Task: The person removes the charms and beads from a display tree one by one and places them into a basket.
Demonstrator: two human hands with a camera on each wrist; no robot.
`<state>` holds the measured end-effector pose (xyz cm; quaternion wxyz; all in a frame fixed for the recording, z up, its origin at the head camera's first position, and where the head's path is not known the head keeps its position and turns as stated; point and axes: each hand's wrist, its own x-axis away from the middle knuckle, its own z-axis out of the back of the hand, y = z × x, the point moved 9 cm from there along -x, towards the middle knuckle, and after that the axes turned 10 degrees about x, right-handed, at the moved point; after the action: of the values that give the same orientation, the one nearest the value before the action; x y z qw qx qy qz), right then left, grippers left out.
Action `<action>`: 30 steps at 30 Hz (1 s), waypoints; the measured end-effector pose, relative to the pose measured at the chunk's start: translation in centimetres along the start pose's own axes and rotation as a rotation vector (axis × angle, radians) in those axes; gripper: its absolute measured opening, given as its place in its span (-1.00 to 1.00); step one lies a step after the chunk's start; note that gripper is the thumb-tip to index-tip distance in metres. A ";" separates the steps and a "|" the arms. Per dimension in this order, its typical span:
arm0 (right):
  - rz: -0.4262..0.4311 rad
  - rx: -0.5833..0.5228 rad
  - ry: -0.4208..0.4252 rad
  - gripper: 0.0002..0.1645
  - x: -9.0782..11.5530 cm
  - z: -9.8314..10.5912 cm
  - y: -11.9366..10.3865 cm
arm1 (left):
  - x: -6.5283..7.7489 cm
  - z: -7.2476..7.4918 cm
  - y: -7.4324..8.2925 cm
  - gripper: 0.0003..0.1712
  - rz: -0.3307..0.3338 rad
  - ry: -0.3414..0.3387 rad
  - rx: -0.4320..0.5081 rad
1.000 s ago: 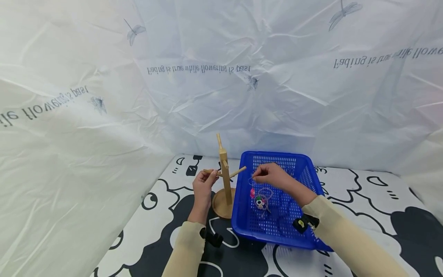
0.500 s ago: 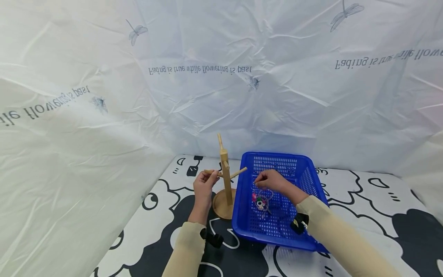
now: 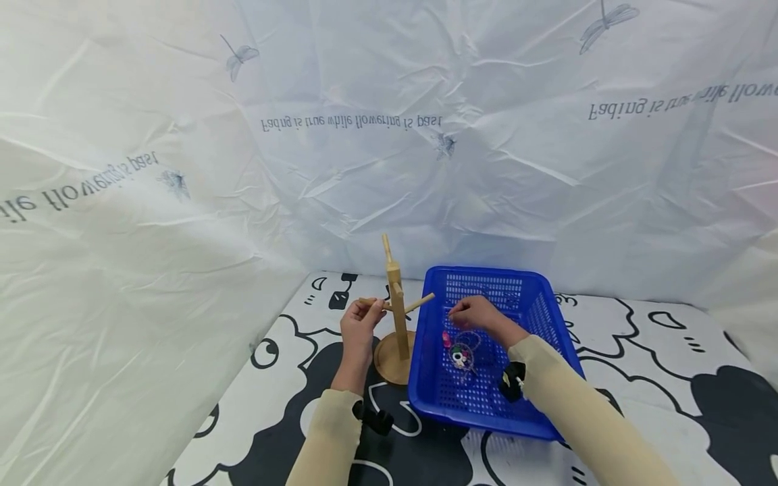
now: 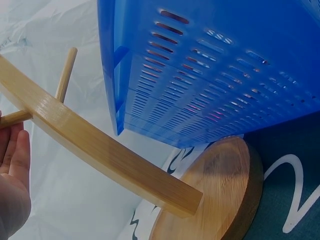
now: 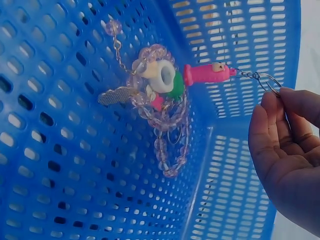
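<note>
In the head view my left hand (image 3: 357,331) grips a side peg of a wooden stand (image 3: 398,314). The stand has a curved post, a round base (image 4: 217,172) and several pegs. Over the basket, my right hand (image 3: 479,314) pinches the metal ring (image 5: 270,83) of a pink keychain (image 5: 207,74). Its pink figure hangs by a short chain, above the basket floor as far as I can tell. Close by in the basket lie pink beaded bracelets (image 5: 170,172) and a charm with white and green parts (image 5: 174,88), tangled together.
The blue plastic basket (image 3: 471,420) stands just right of the stand, close to its base. A table cover (image 3: 279,398) with black-and-white cartoon shapes lies underneath. White printed sheeting (image 3: 365,182) rises behind and at the sides.
My right hand has dropped slightly and shifted a little right, while its forearm has swung left. The pink keychain still hangs from it. My left hand stays on the peg.
</note>
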<state>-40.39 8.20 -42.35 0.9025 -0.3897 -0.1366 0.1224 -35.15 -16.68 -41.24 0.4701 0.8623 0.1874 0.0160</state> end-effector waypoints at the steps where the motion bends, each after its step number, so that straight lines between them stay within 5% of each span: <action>1: -0.004 -0.003 -0.002 -0.65 -0.1 0.0 0.2 | 0.0 0.0 0.0 -0.96 0.002 -0.002 -0.001; 30: -0.160 -0.045 0.112 -0.76 -1.3 0.9 5.3 | -0.2 0.0 0.0 -0.96 0.006 -0.010 -0.024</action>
<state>-42.57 11.93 -45.85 0.9066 -0.4039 -0.1194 0.0247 -35.34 -16.68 -41.22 0.4816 0.8571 0.1824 0.0153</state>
